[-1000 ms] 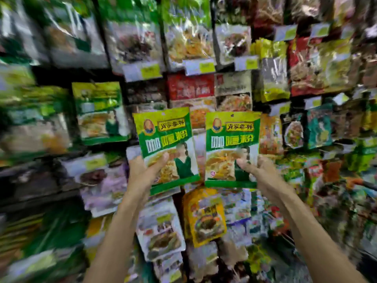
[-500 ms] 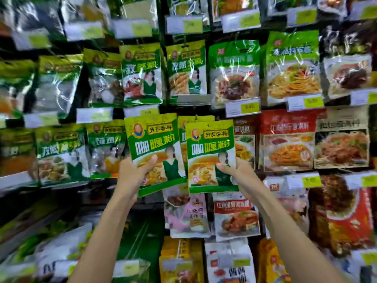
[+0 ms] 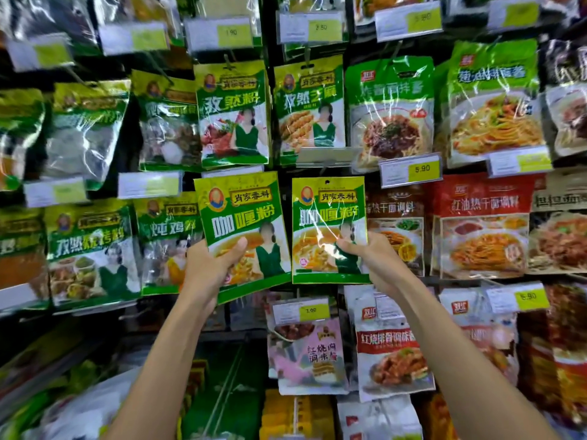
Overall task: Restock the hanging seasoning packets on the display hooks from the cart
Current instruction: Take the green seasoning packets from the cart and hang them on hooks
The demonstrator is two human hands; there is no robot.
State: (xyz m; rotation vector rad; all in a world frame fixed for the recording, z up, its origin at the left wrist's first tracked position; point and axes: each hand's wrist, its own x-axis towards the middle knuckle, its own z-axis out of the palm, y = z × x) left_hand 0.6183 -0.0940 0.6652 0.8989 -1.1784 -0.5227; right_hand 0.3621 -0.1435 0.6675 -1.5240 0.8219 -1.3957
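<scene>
A: What is held, and where?

B: Two green packets are held up in front of the display (image 3: 269, 14). The left packet (image 3: 241, 217) is pinched low by the left grip (image 3: 205, 268), thumb across its front; the right packet (image 3: 328, 214) is pinched at its lower right edge by the right grip (image 3: 373, 263).

A: How are they likely to be handled?

B: Light, thin, glossy film is judged: floppy and slippery. A hold nearer the punched top hole (image 3: 326, 182) is advised for hooking.
</scene>
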